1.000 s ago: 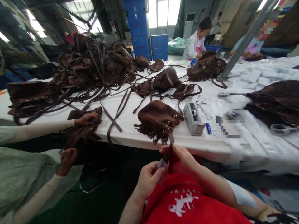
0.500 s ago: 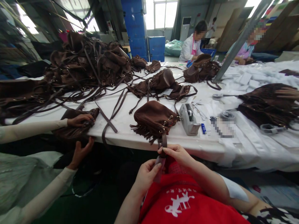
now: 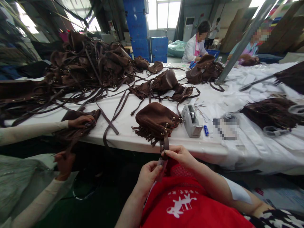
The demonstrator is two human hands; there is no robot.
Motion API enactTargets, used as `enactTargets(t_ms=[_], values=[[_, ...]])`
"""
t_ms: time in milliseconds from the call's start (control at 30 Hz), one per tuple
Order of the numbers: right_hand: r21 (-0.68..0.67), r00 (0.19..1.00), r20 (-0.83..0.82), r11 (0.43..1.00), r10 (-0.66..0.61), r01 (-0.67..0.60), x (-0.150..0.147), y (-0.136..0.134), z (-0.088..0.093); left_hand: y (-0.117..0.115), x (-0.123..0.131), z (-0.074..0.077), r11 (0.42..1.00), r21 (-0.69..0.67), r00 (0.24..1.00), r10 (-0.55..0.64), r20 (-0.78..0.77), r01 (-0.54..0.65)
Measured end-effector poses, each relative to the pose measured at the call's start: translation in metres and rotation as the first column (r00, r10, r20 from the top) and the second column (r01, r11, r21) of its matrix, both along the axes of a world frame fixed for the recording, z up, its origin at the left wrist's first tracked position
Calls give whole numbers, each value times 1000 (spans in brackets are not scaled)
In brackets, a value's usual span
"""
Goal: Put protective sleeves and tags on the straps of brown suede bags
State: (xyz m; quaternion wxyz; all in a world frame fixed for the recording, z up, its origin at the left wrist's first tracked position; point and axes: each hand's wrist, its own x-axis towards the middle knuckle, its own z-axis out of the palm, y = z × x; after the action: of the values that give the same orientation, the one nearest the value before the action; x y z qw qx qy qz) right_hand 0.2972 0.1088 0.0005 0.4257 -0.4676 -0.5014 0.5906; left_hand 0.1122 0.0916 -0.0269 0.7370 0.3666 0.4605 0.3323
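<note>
A brown fringed handbag (image 3: pixel 155 118) lies on its side near the table's front edge, its strap (image 3: pixel 166 144) hanging over toward me. My right hand (image 3: pixel 180 155) is closed, pinching this strap just below the edge. Lower down, my left hand (image 3: pixel 149 176) pinches a clear plastic piece (image 3: pixel 162 167) at the strap's lower part. Whether the plastic wraps fully round the strap is hidden by my fingers. Right of the bag stands a grey tape dispenser (image 3: pixel 191 122), with a small blue box (image 3: pixel 206 130) beside it.
At left, a co-worker's hands (image 3: pixel 83 122) handle another brown bag. A large heap of brown bags (image 3: pixel 95 63) covers the back left. More bags (image 3: pixel 163 84) lie mid-table. A grey pole (image 3: pixel 244 44) rises at right, near fringed bags (image 3: pixel 270 114) and white packets.
My hands stay almost in place on the strap and plastic. The left co-worker's lower hand has moved down and left, pulling at their bag. At right, a dark bag has been lifted away.
</note>
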Motion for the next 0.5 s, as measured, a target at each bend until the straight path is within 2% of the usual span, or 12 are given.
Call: enactTargets(t_ms=[67,200,300,400,500], values=[[19,1000,-5,1000,-3,3,0,0,-1,1,0,1,1000,6,1000,19,15,-19],[-72,995,-95,997,-20,13,-1,3,-5,3,1,3,1000,6,1000,25,1,-25],[-92,991,-113,994,-66,56,0,9,-5,4,2,4,1000,17,999,5,-44,-4],[-67,996,-43,995,-76,73,2,14,-4,6,2,2,997,66,994,-37,-100,44],[86,976,113,981,-185,176,3,16,-3,7,-1,0,978,175,981,-80,-178,111]])
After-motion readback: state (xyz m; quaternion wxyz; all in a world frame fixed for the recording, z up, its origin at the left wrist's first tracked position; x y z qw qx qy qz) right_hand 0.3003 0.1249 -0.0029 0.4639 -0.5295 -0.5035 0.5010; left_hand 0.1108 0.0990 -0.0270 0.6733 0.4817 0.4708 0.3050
